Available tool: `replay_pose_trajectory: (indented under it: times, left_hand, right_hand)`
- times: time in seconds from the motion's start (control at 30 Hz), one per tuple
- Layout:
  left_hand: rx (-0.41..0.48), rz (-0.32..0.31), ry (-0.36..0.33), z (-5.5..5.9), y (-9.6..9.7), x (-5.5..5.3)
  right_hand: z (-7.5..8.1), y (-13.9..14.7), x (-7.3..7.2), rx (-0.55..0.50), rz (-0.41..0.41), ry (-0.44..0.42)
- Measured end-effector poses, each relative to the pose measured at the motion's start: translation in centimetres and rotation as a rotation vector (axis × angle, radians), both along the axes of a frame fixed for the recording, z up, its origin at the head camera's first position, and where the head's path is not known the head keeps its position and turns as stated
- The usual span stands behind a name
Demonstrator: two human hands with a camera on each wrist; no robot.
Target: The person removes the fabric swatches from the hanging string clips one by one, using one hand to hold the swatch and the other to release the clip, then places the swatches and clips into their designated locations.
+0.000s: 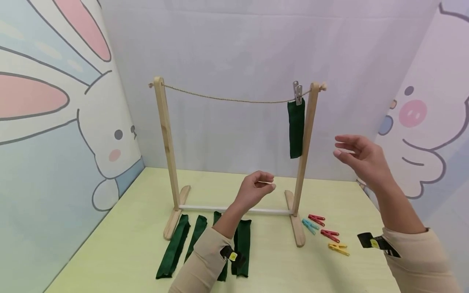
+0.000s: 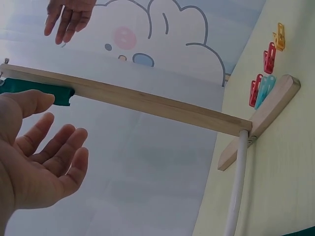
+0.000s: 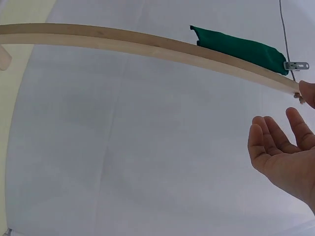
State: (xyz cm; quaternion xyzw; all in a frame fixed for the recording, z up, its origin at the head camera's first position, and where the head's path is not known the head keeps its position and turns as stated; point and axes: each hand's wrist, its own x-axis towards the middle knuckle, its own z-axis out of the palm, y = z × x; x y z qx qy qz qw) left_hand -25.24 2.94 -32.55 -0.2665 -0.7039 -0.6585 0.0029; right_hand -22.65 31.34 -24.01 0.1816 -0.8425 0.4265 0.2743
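Observation:
A green cloth strip hangs from the string close to the right post, held at its top by a grey clothespin. My left hand is in the air, below and left of that strip, with its fingers loosely bent and nothing in them. To the right of the wooden post my right hand hovers, also holding nothing. In the right wrist view the fingers of the right hand are apart from the post and the clothespin.
Several green cloth strips lie on the table, partly hidden behind my left forearm. Red clothespins, a blue clothespin and a yellow clothespin lie right of the stand's foot. A white bar joins the posts low down.

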Motion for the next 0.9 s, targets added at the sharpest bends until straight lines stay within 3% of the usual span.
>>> replay_pose_trajectory:
  times: [0.2, 0.4, 0.5, 0.7, 0.9]
  left_hand:
    - [0.009, 0.019, 0.018, 0.4, 0.8, -0.6]
    - [0.050, 0.034, 0.008, -1.4, 2.2, -3.0]
    - [0.078, 0.041, 0.005, -1.8, 2.7, -3.5]
    - [0.109, 0.070, 0.057, -1.3, 3.3, -4.4]
    - [0.110, 0.085, 0.054, -0.4, 3.6, -5.5]
  right_hand:
    - [1.7, -0.7, -0.1, -0.030, 0.034, 0.045]
    - [3.0, -1.4, -0.3, -0.038, 0.042, 0.058]
    - [3.6, -1.8, -0.5, -0.060, 0.062, 0.060]
    - [5.0, -2.6, -1.0, -0.061, 0.073, 0.076]
    - [6.3, -3.6, -1.4, -0.018, 0.055, 0.090]
